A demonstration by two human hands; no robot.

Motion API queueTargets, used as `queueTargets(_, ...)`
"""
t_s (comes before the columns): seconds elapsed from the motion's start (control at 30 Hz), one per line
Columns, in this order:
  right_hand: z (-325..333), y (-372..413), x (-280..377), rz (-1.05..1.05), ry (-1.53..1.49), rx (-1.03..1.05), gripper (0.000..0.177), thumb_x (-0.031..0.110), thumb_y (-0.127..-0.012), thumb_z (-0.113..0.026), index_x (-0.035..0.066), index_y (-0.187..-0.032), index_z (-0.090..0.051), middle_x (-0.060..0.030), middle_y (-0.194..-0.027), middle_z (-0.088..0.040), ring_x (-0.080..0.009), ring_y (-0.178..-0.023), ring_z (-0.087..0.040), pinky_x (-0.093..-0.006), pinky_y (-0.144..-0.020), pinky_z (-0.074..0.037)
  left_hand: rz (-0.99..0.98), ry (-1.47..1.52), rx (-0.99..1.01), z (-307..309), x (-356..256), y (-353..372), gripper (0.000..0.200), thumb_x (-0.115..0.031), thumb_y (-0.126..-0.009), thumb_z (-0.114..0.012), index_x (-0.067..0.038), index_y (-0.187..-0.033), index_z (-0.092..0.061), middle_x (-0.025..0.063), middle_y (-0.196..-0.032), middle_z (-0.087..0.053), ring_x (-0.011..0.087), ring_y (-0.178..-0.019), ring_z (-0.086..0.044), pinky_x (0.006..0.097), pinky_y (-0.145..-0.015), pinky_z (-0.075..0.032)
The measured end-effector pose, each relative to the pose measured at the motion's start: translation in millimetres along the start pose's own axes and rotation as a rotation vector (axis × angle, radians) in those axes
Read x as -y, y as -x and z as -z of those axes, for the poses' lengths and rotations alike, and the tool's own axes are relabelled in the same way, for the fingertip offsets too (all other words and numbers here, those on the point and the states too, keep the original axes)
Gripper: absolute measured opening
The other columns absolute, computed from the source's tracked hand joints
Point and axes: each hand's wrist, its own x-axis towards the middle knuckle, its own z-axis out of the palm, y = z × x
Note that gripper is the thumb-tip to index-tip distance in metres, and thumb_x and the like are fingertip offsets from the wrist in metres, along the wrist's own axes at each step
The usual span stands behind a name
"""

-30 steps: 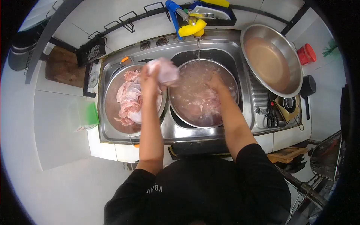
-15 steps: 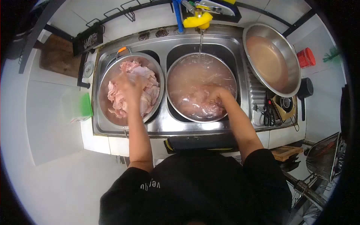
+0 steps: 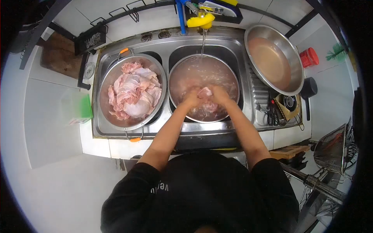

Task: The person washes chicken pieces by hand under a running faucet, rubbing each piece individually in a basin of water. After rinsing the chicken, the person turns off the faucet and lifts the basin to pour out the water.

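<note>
- On my head view, the wet, pale-pink piece of raw meat (image 3: 204, 92) is in cloudy, brownish-pink water inside the round steel bowl (image 3: 171, 77) in the right basin; its top shows pale and glossy, the rest blurs under ripples.
- I have the left hand (image 3: 191, 97) on one side of that piece and the right hand (image 3: 220, 95) on the other, both partly in the water; with the fingers blurred and submerged, I cannot tell whether either is closed around it.
- To my left, a heap of pink raw meat with whitish skin (image 3: 134, 91) fills the middle of the wide steel pan with orange handles (image 3: 107, 105).
- For edges, I read the pan's rim just beside the bowl's, leaving a narrow gap; both forearms cross the bowl's near rim.
- Bare steel of the double sink (image 3: 153, 128) runs along the front.
- At the far rim, a thin water stream (image 3: 203, 42) falls into the bowl.
- On the right, the large steel basin of murky water (image 3: 293, 58) stands well apart from my right hand.
</note>
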Motion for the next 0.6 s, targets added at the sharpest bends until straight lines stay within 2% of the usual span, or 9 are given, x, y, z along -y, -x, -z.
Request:
queueTargets(0.07,14,-6,-10,0.031,-0.334,0.079,0.049,0.003,-0.068,-0.068,0.004,-0.115,-0.053,-0.0144,-0.100,-0.063,-0.0265,-0.093,-0.061,-0.0345,-0.081,-0.047,-0.012,0.357,0.103,5,9,-8,0.067,-0.027,-0.067,-0.076,-0.005,-0.122,-0.046,0.0205,-0.119,-0.052,0.0348,-0.102,-0.055,0.0373,-0.087,-0.044)
queueTargets(0.1,23,-6,-4,0.032,-0.332,0.072,0.049,0.003,-0.068,-0.068,0.004,-0.115,-0.053,-0.0144,-0.100,-0.063,-0.0265,-0.093,-0.061,-0.0345,-0.081,-0.047,-0.018,0.354,0.101,0,18,-16,0.067,-0.027,-0.067,-0.076,-0.005,-0.122,-0.046,0.0205,-0.119,-0.052,0.0348,-0.102,-0.055,0.0373,-0.087,-0.044)
queueTargets(0.17,39,-3,11,-0.108,-0.920,0.082,0.047,0.006,-0.069,-0.072,0.003,-0.112,-0.055,-0.0111,-0.097,-0.063,-0.0186,-0.089,-0.060,-0.0289,-0.078,-0.047,0.132,0.539,0.034,-16,34,-28,0.053,-0.016,-0.077,-0.066,-0.006,-0.125,-0.045,0.0117,-0.101,-0.061,0.0225,-0.090,-0.059,0.0314,-0.075,-0.048)
queueTargets(0.3,27,-16,8,-0.085,-0.959,0.069,0.045,0.008,-0.071,-0.073,0.002,-0.112,-0.055,-0.0100,-0.097,-0.062,-0.0147,-0.088,-0.058,-0.0268,-0.076,-0.047,0.234,0.807,-0.076,25,-22,-4,0.043,-0.011,-0.080,-0.060,-0.006,-0.120,-0.046,0.0087,-0.095,-0.060,0.0174,-0.087,-0.058,0.0294,-0.069,-0.049)
queueTargets(0.37,28,-17,15,-0.334,-1.038,-0.024,0.047,0.011,-0.072,-0.073,0.001,-0.113,-0.053,-0.0114,-0.100,-0.061,-0.0162,-0.087,-0.058,-0.0282,-0.074,-0.048,0.355,1.243,-0.103,25,-19,-9,0.036,-0.007,-0.082,-0.055,-0.007,-0.117,-0.048,0.0076,-0.090,-0.059,0.0155,-0.084,-0.058,0.0289,-0.065,-0.049)
queueTargets(0.4,21,-19,10,-0.334,-1.038,-0.025,0.047,0.011,-0.072,-0.073,0.001,-0.113,-0.053,-0.0114,-0.100,-0.061,-0.0162,-0.087,-0.058,-0.0282,-0.074,-0.048,0.354,1.242,-0.103,26,-18,-9,0.036,-0.007,-0.082,-0.055,-0.007,-0.117,-0.048,0.0076,-0.090,-0.059,0.0155,-0.084,-0.058,0.0289,-0.065,-0.049)
queueTargets(0.5,11,-22,-4,-0.322,-1.288,0.083,0.049,0.014,-0.074,-0.072,0.001,-0.116,-0.051,-0.0112,-0.102,-0.061,-0.0164,-0.085,-0.059,-0.0284,-0.071,-0.049,0.298,1.382,-0.015,32,-12,-13,0.036,-0.009,-0.083,-0.058,-0.007,-0.117,-0.048,0.0066,-0.091,-0.059,0.0157,-0.084,-0.059,0.0277,-0.063,-0.050)
queueTargets(0.57,21,-16,0,-0.236,-1.732,0.193,0.051,0.017,-0.076,-0.070,0.002,-0.119,-0.049,-0.0113,-0.104,-0.060,-0.0158,-0.083,-0.059,-0.0293,-0.069,-0.049,0.351,1.571,0.226,36,-5,-16,0.038,-0.015,-0.082,-0.063,-0.006,-0.115,-0.049,0.0070,-0.094,-0.060,0.0172,-0.086,-0.059,0.0278,-0.063,-0.051)
queueTargets(0.6,18,-17,-3,-0.237,-1.733,0.194,0.051,0.017,-0.076,-0.070,0.002,-0.119,-0.049,-0.0113,-0.104,-0.060,-0.0158,-0.083,-0.059,-0.0293,-0.069,-0.049,0.352,1.571,0.226,28,0,-19,0.038,-0.015,-0.082,-0.063,-0.006,-0.115,-0.049,0.0070,-0.094,-0.060,0.0172,-0.086,-0.059,0.0278,-0.063,-0.051)
